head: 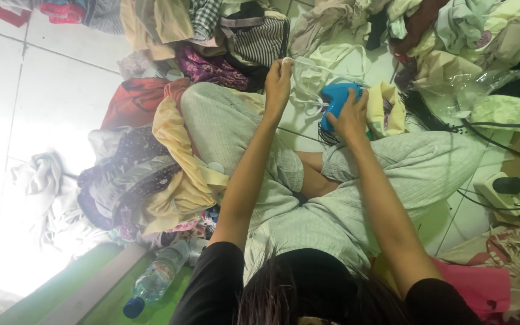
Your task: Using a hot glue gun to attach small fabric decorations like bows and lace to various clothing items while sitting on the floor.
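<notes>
Head view: left hand (278, 75) pinches the soft, limp white garment (308, 75) at its edge; right hand (350, 114) closes around the rigid blue iron (336, 99), probably light, gripped from above.

A bright blue iron (338, 99) is showing against a white garment (323, 66); pale striped trousers (224, 129) are lying beside a yellow cloth (179, 174), a purple patterned fabric (212, 69) and white floor tiles (37, 90).
</notes>
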